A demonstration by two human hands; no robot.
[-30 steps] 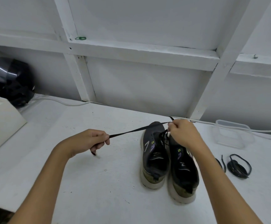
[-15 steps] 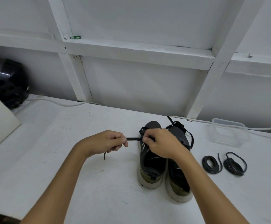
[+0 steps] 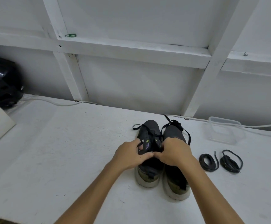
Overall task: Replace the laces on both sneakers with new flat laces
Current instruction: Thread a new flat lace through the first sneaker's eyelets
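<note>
The left hand (image 3: 130, 156) curls its fingers on the tongue and eyelet edge of the left sneaker (image 3: 147, 152), apparently to steady it; the right hand (image 3: 174, 151) pinches at the same spot, likely feeding the flat lace (image 3: 137, 126), though what it grips is hidden. Both sneakers stand side by side on the bench (image 3: 66, 159), toes away, the right sneaker (image 3: 175, 180) carrying a loose lace too. Two coiled round laces (image 3: 220, 160) lie apart to the right, probably the old ones set aside
</note>
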